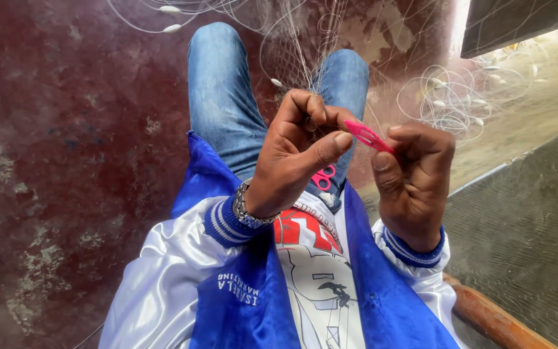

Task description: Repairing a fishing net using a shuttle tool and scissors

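- The left hand [295, 152] was curled, its fingers [330, 143] pinching thin net threads and touching the near end of a flat pink netting needle [367, 136].
- The right hand [414, 181] held the needle's other end between thumb and bent fingers, closed narrow around it.
- The needle lay between both hands, above the lap, tilted down to the right.
- Pink-handled scissors [323, 178] rested on the lap, just below the left hand.
- A pale fishing net [298, 52] ran away over the knees; coiled line with small white floats [460, 97] lay far right on the floor [66, 142], which was dark red and worn.
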